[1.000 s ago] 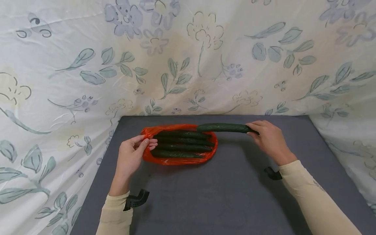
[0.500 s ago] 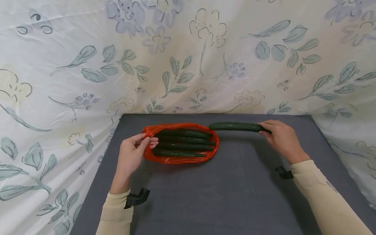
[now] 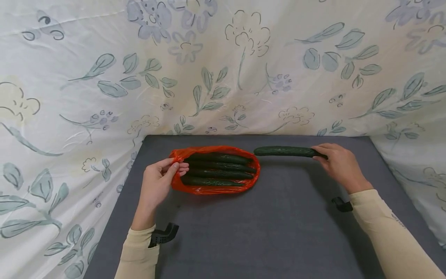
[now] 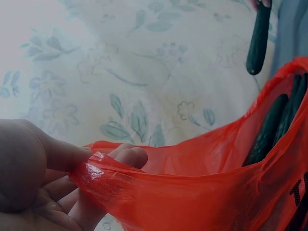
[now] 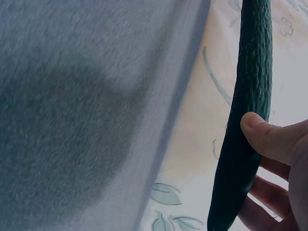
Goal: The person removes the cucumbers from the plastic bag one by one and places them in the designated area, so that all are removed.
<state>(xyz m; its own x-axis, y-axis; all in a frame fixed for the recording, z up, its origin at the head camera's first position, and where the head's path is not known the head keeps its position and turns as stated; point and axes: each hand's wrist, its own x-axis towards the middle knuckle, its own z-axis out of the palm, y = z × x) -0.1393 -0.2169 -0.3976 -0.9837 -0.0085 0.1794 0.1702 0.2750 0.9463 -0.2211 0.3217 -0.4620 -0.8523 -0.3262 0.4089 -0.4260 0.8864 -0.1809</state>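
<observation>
My left hand [image 3: 159, 179] pinches the left rim of a red plastic bag [image 3: 205, 190] between thumb and fingers, which keeps its mouth spread. Inside the bag several dark green cucumbers [image 3: 217, 174] lie side by side. In the left wrist view the bag's edge [image 4: 159, 175] stretches away from the thumb, and cucumber ends [image 4: 267, 132] show at the right. My right hand [image 3: 336, 162] grips one more cucumber [image 3: 283, 151] by its right end. It is held level above the table, its far tip just right of the bag. The right wrist view shows the thumb [image 5: 262, 132] pressed along this cucumber [image 5: 248, 86].
A dark grey table [image 3: 251, 232] carries the bag near its back edge. White floral cloth [image 3: 223, 77] hangs behind and at both sides. Each wrist wears a black camera mount [image 3: 163, 234].
My right hand has moved right with its cucumber, from over the bag's right part to just beyond its rim. The left hand keeps its hold on the bag, almost still.
</observation>
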